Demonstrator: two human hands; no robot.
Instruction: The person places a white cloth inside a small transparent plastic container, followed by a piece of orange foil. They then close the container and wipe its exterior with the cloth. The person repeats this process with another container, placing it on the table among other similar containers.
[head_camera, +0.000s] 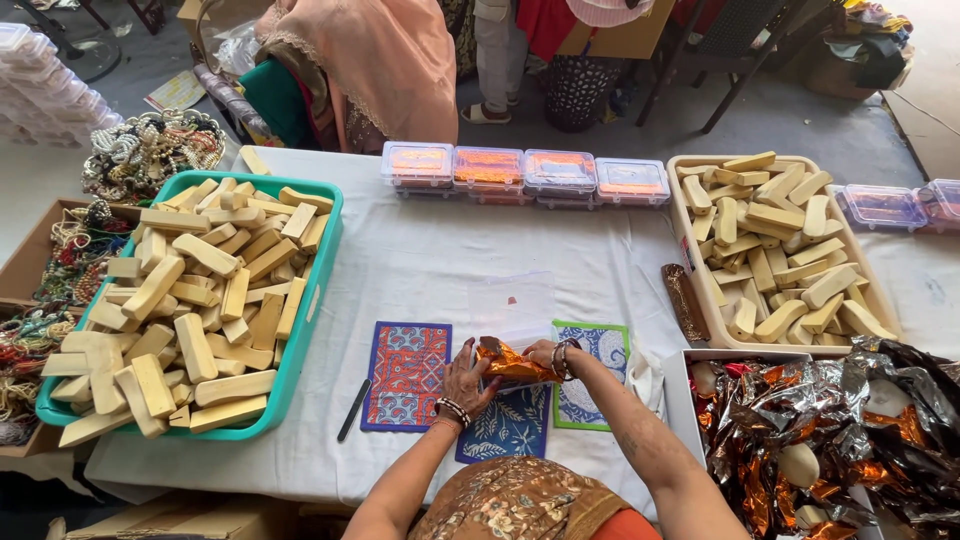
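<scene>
My left hand (462, 378) and my right hand (552, 357) meet at the table's near edge, both gripping a small block wrapped in shiny orange foil (512, 364). It sits just above a dark blue patterned mat (505, 428). A red patterned mat (406, 373) lies to the left, and a green-edged blue and white mat (594, 380) lies to the right, partly under my right wrist. A clear plastic lid (511, 308) rests just beyond the hands. Bangles circle both wrists.
A teal tray (322, 262) of pale wooden blocks stands at left, a beige tray (680, 215) of similar blocks at right. A white box (683, 400) holds crumpled foil wrappers. Lidded clear boxes (520, 172) line the far edge. A black pen (353, 409), a brown roll (685, 300), bead jewellery (150, 148). A person sits beyond.
</scene>
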